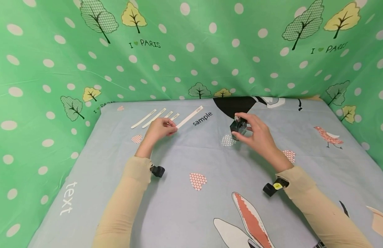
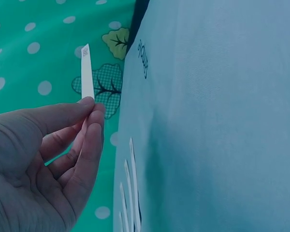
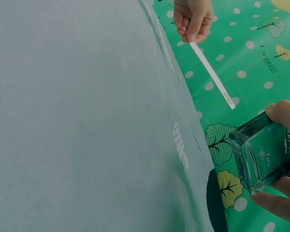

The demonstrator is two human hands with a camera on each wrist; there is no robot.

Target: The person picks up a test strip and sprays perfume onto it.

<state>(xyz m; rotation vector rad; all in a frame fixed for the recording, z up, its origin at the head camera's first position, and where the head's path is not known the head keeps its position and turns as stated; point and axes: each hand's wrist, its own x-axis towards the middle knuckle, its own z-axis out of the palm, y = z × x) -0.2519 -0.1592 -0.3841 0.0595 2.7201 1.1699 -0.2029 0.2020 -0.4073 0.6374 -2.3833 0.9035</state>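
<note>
My left hand (image 1: pixel 161 130) pinches one end of a white perfume test strip (image 1: pixel 189 117) between thumb and fingertips. In the left wrist view the strip (image 2: pixel 87 75) points up from the fingertips, with small print near its tip. My right hand (image 1: pixel 262 135) grips a dark glass perfume bottle (image 1: pixel 238 128), a finger at its top and the thumb low on its side. The right wrist view shows the angular, greenish bottle (image 3: pixel 261 153) with lettering on its face. Strip and bottle are held apart, both above the cloth. Whether the finger presses the sprayer, I cannot tell.
Several more test strips (image 1: pixel 143 119) lie slanted side by side on the blue-grey printed cloth (image 1: pixel 175 203), just beyond my left hand. A green polka-dot curtain (image 1: pixel 169 31) hangs behind and at both sides. Each wrist wears a small black camera (image 1: pixel 158 171).
</note>
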